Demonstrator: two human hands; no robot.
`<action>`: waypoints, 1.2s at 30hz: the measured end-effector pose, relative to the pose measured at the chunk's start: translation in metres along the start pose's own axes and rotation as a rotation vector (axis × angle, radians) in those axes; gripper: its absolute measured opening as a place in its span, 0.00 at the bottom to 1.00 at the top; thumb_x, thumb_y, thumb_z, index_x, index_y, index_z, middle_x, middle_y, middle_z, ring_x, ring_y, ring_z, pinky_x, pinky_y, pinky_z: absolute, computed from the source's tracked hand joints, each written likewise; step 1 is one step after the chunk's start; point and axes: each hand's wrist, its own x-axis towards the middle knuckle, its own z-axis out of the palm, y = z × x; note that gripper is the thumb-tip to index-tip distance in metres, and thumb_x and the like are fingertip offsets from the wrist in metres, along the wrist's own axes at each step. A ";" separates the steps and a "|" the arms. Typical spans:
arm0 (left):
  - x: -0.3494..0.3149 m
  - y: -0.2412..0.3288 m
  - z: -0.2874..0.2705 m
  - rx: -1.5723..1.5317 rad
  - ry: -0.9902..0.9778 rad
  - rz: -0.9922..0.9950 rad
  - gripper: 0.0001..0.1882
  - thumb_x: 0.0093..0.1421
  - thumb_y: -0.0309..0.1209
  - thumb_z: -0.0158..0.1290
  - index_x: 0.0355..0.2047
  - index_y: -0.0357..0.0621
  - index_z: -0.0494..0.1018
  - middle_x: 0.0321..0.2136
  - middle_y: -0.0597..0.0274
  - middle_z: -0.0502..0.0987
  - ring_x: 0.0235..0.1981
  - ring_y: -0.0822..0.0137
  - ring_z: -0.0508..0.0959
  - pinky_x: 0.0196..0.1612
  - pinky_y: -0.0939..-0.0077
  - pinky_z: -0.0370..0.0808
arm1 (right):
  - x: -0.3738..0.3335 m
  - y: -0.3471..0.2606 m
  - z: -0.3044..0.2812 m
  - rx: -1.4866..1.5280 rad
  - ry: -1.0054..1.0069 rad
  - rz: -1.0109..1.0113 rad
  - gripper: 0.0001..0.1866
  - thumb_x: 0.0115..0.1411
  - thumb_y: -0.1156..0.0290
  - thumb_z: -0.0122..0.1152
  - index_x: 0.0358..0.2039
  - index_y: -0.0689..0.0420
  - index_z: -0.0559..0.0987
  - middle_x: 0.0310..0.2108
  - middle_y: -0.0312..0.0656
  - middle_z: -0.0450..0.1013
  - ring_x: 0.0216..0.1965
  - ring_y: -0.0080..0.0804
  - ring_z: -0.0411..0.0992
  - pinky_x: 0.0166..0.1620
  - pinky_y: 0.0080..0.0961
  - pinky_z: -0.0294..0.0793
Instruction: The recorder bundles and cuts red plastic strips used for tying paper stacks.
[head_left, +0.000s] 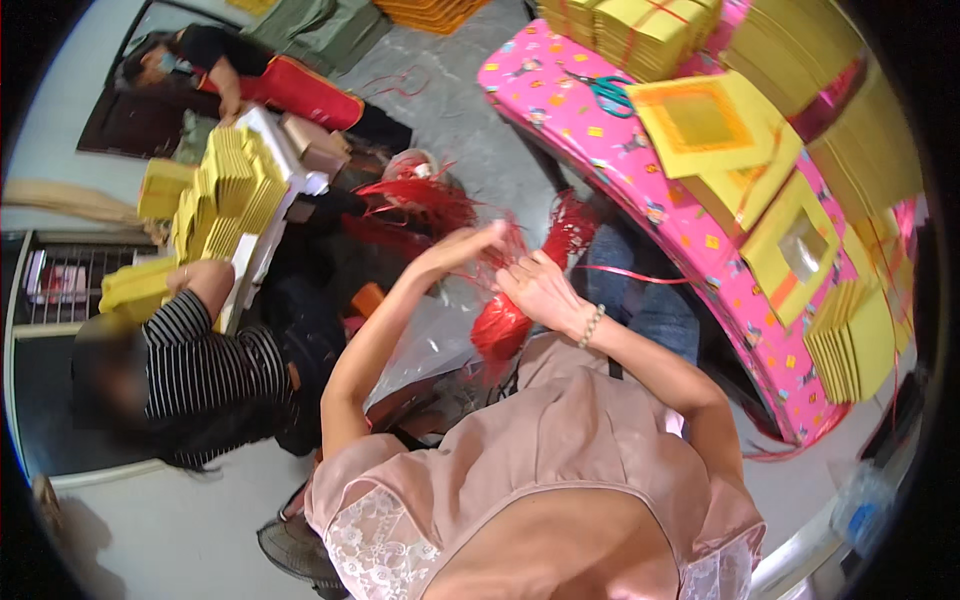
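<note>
Head view: right hand [540, 292] closing over bundle of shiny red plastic strands [499, 328]; left hand [465, 250] blurring just beside, cannot tell hold. Bundle sitting under right hand, toward body; looking light, soft, slippery, probably best gripped round gathered middle. Pink patterned-cloth-covered bench [655, 178] standing right of hands.

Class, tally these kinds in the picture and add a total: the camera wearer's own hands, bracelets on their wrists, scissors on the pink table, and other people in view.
Own hands, at the red strands: 2 (left hand, right hand)
Beaded bracelet: 1
Green-handled scissors: 1
Other people: 2 (person in black and red, person in striped top)
Total: 6
</note>
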 end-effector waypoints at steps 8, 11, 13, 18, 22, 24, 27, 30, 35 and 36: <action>0.030 -0.003 0.050 -0.424 -0.654 -0.512 0.14 0.52 0.35 0.59 0.31 0.36 0.73 0.29 0.59 0.78 0.31 0.68 0.77 0.39 0.74 0.74 | -0.004 -0.037 0.023 -0.095 -0.210 0.066 0.04 0.46 0.73 0.54 0.21 0.59 0.72 0.18 0.43 0.71 0.20 0.32 0.72 0.26 0.28 0.69; 0.041 -0.003 0.056 -0.375 -0.651 -0.488 0.11 0.50 0.30 0.59 0.31 0.37 0.72 0.25 0.62 0.76 0.26 0.71 0.77 0.34 0.74 0.76 | -0.007 -0.048 0.030 -0.156 -0.375 -0.020 0.05 0.47 0.70 0.54 0.19 0.57 0.72 0.15 0.41 0.70 0.19 0.31 0.72 0.26 0.28 0.67; 0.054 -0.005 0.064 -0.486 -0.630 -0.447 0.09 0.52 0.28 0.57 0.32 0.39 0.70 0.21 0.67 0.73 0.20 0.74 0.74 0.25 0.76 0.77 | -0.010 -0.067 0.034 -0.072 -0.323 -0.080 0.05 0.47 0.70 0.54 0.18 0.56 0.72 0.13 0.40 0.70 0.18 0.33 0.71 0.27 0.31 0.66; 0.104 -0.014 0.050 -0.674 -0.424 -0.384 0.06 0.57 0.29 0.53 0.33 0.42 0.69 0.19 0.72 0.69 0.18 0.76 0.72 0.25 0.75 0.77 | -0.019 -0.121 0.028 0.251 -0.359 -0.238 0.07 0.47 0.69 0.54 0.19 0.58 0.73 0.14 0.40 0.70 0.18 0.34 0.72 0.30 0.29 0.66; 0.130 -0.015 0.015 -0.695 -0.204 -0.346 0.07 0.59 0.29 0.50 0.36 0.41 0.69 0.18 0.71 0.70 0.18 0.75 0.71 0.25 0.73 0.77 | -0.023 -0.130 0.021 0.365 -0.289 -0.278 0.07 0.47 0.67 0.55 0.20 0.57 0.73 0.15 0.39 0.71 0.19 0.33 0.73 0.30 0.27 0.66; 0.127 -0.004 -0.003 -0.760 -0.134 -0.304 0.06 0.60 0.28 0.48 0.36 0.41 0.69 0.19 0.71 0.70 0.20 0.73 0.73 0.29 0.72 0.77 | -0.028 -0.127 0.022 0.400 -0.351 -0.290 0.07 0.47 0.68 0.56 0.20 0.57 0.73 0.15 0.39 0.72 0.20 0.34 0.73 0.30 0.28 0.67; 0.104 0.033 -0.028 -0.723 -0.174 -0.131 0.08 0.59 0.31 0.52 0.37 0.42 0.69 0.19 0.72 0.69 0.20 0.75 0.72 0.31 0.74 0.74 | -0.040 -0.119 0.032 0.435 -0.539 -0.288 0.06 0.49 0.69 0.54 0.22 0.57 0.73 0.16 0.41 0.72 0.22 0.35 0.74 0.32 0.29 0.67; 0.077 0.087 -0.044 -0.605 -0.108 0.062 0.08 0.59 0.32 0.53 0.36 0.44 0.69 0.19 0.74 0.68 0.19 0.78 0.69 0.28 0.78 0.70 | -0.054 -0.104 0.051 0.458 -0.641 -0.247 0.05 0.49 0.69 0.53 0.22 0.57 0.72 0.16 0.43 0.72 0.23 0.37 0.74 0.34 0.33 0.69; 0.047 0.175 -0.052 -0.559 -0.035 0.368 0.08 0.61 0.32 0.51 0.37 0.43 0.68 0.18 0.74 0.65 0.18 0.77 0.68 0.27 0.79 0.66 | -0.068 -0.074 0.084 0.390 -0.742 -0.126 0.06 0.48 0.69 0.54 0.22 0.58 0.72 0.15 0.45 0.72 0.23 0.41 0.75 0.38 0.40 0.72; 0.044 0.189 -0.052 -0.506 -0.030 0.386 0.08 0.61 0.33 0.51 0.37 0.43 0.68 0.18 0.74 0.65 0.18 0.77 0.68 0.27 0.79 0.67 | -0.071 -0.070 0.089 0.271 -0.700 -0.150 0.06 0.47 0.69 0.54 0.21 0.58 0.72 0.15 0.44 0.71 0.22 0.40 0.74 0.34 0.38 0.72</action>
